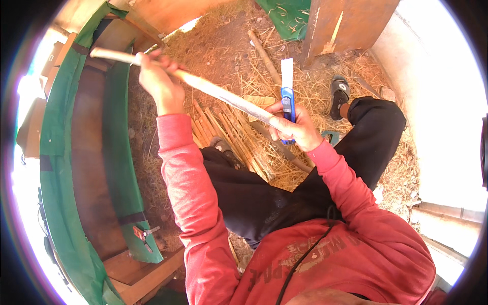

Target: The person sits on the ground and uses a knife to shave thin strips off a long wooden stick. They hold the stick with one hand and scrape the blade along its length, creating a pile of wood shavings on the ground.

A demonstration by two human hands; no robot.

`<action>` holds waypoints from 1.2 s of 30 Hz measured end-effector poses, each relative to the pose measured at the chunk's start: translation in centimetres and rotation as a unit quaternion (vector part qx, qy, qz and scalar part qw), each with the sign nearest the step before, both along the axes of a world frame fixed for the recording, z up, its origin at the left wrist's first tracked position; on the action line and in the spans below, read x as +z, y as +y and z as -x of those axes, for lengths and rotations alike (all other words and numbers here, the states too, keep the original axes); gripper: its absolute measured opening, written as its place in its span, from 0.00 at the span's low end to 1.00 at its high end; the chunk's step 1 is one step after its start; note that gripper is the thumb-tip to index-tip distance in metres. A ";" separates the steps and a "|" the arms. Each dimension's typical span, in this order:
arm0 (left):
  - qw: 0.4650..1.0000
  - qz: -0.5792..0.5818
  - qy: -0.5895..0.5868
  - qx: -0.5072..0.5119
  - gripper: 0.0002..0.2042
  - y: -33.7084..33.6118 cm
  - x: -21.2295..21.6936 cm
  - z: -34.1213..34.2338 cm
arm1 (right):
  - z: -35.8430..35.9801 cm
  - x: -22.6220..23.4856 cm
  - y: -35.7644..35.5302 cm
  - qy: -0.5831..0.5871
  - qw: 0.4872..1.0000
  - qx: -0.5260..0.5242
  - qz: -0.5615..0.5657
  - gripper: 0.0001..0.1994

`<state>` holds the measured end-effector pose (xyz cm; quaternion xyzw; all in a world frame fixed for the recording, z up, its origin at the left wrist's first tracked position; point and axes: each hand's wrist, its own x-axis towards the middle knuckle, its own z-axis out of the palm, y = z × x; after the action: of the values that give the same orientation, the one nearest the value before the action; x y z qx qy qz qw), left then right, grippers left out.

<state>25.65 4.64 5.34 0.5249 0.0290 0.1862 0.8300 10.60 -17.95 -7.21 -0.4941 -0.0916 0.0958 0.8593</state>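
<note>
A long pale wooden stick (213, 90) slants across the view, from the upper left down toward the middle. My left hand (161, 84) is closed around it near its far end; the fingers are slightly blurred. In my right hand (300, 127) is a blue-handled utility knife (288, 101), its wide bright blade pointing up and away from me. The thumb of that hand presses on the stick's near end, beside the knife handle. Below the stick, several split wood strips (239, 137) lie on the ground between my feet.
A long bench covered in green cloth (53, 127) runs along the left, with a small red tool (140, 233) on its lower end. A round pole (264, 56) lies on the straw-strewn ground. Ahead stands a brown board (351, 25); a pale wall (437, 101) rises at the right.
</note>
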 end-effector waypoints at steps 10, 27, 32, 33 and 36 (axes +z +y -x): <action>0.784 -0.579 -0.165 -0.148 0.30 -4.7 -4.4 7.6 | 1.2 3.9 0.9 0.153 0.981 -0.120 -0.018 0.12; 0.851 -0.492 -0.166 -0.077 0.11 -5.8 -6.2 8.5 | -1.5 1.4 1.3 0.053 0.983 -0.125 0.124 0.20; 0.944 -0.274 -0.172 -0.064 0.13 -5.9 -6.5 8.6 | -0.7 -1.1 0.9 0.030 0.974 -0.159 0.160 0.16; 0.951 -0.248 -0.178 -0.056 0.13 -6.6 -6.0 9.2 | -0.6 -1.9 0.9 0.029 0.970 -0.171 0.173 0.15; 0.914 -0.365 -0.166 -0.055 0.11 -4.9 -9.1 8.6 | -0.4 -3.1 0.9 0.031 0.961 -0.188 0.198 0.15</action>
<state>17.08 -0.31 -3.74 0.7538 -0.2082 0.2229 0.5821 10.99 -17.04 -10.26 -0.6593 0.0508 -0.0362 0.7493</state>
